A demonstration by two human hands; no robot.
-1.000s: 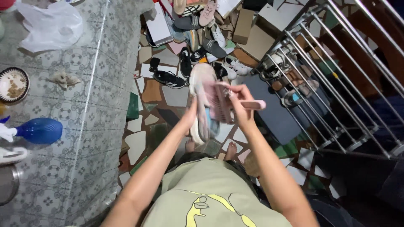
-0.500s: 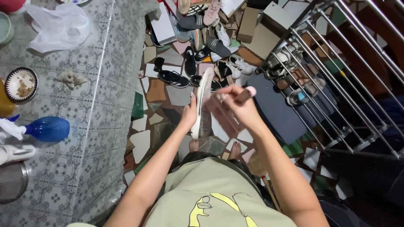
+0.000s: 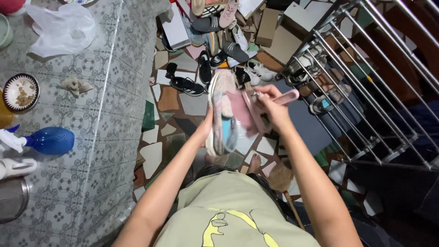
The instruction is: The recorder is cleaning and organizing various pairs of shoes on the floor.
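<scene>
Here, right hand [image 3: 270, 106] presses pink bristled brush [image 3: 256, 110] onto worn sneaker [image 3: 222, 114].

Left hand [image 3: 206, 129] grips a pale sneaker [image 3: 222, 112], sole facing the camera; right hand [image 3: 270, 106] presses a pink-handled brush [image 3: 257, 110] against that sole. Below: mosaic floor [image 3: 192, 104] strewn with shoes [image 3: 215, 55]. Left: patterned tiled counter [image 3: 91, 137] bearing a blue bottle [image 3: 48, 140].

Blue spray bottle [image 3: 49, 140], shoe pile [image 3: 219, 41]
</scene>
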